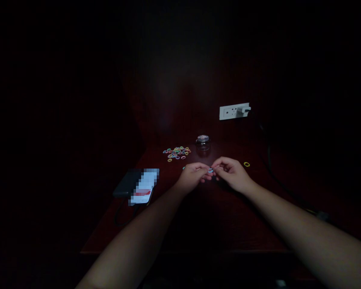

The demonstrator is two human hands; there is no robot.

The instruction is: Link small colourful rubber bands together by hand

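Observation:
Over the middle of the dark red table (222,224), my left hand (194,175) and my right hand (232,173) meet fingertip to fingertip. Between them they pinch a small light-blue elastic band (210,170), partly covered by the fingers. Just behind my left hand a bit of a green band (184,168) shows. To the right of my right hand lies a single yellow band (247,164). A loose pile of several coloured bands (177,152) spreads out beyond my left hand.
A small clear jar with a lid (203,145) stands behind my hands. At left, a lit phone (145,186) rests by a dark flat box (123,188) with a cable. On the back wall, a socket (230,112) holds a plug; its black cord (269,156) runs down the right.

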